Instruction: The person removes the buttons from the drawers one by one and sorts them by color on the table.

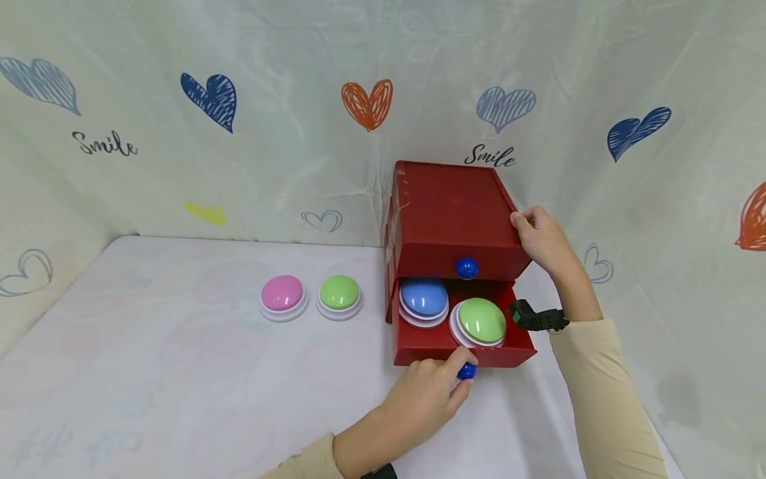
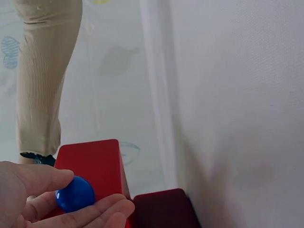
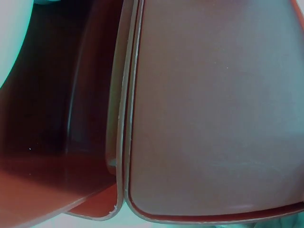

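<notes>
A red two-drawer box (image 1: 455,206) stands toward the right of the table, its lower drawer (image 1: 419,356) pulled out. My left hand (image 1: 421,398) pinches that drawer's blue knob (image 2: 76,194) between thumb and fingers. Inside the drawer sit a blue push button (image 1: 424,297) and a green push button (image 1: 482,320), both on white bases. My right hand (image 1: 541,241) holds the box by its right upper edge, fingertips on the rim. The upper drawer, with its own blue knob (image 1: 467,268), is closed. In the right wrist view the red box (image 3: 213,104) appears close up.
Left of the box, a pink push button (image 1: 282,293) and another green push button (image 1: 339,293) stand on the white table (image 1: 197,372). Behind hangs a pale curtain (image 1: 287,133) printed with hearts, close to the back of the box.
</notes>
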`<state>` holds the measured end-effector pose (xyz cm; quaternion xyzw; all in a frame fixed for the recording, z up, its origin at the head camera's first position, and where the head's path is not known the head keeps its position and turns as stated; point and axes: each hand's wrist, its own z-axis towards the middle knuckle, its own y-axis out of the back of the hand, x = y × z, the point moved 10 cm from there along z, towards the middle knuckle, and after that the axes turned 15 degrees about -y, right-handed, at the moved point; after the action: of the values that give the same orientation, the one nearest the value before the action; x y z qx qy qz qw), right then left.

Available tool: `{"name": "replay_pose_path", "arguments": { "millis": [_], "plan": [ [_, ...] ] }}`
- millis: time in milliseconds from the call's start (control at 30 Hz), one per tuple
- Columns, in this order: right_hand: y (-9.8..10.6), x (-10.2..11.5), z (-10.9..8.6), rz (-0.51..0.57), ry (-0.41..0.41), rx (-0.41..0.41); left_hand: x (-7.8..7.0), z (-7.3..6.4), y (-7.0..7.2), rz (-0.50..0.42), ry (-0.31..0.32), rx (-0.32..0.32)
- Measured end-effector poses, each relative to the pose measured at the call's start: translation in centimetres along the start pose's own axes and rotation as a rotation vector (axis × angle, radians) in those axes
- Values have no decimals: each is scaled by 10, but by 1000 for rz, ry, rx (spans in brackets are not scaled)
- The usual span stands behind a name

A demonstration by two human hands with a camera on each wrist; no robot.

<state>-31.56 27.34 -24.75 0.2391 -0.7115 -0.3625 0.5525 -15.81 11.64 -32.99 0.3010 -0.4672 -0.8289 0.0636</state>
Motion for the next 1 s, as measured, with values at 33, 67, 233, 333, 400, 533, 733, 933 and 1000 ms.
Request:
{"name": "replay_pose_path", "arguments": {
  "millis": [33,67,233,333,400,533,733,933,1000],
  "plan": [
    [0,0,0,0,0,-2,-1,0,0,8,-5,-5],
    [0,0,0,-1,0,-3,-1,0,1,13,-9,-9],
    [0,-1,0,-2,1,-4,-4,-2,2,29,-27,-25],
    [0,-1,0,-2,3,-6,-7,-3,4,59,-53,-45],
    [0,-1,1,-1,6,-7,-9,-3,4,62,-62,-42],
    [0,-1,1,-1,3,-5,-11,-4,1,35,-57,-7],
    [0,0,1,-1,0,0,-13,-6,-2,16,-39,46],
    [-1,0,1,-1,-2,3,-15,-7,-5,-5,-25,98],
    [0,0,1,-2,-1,1,-16,-8,-5,-14,-23,111]
  ]
}}
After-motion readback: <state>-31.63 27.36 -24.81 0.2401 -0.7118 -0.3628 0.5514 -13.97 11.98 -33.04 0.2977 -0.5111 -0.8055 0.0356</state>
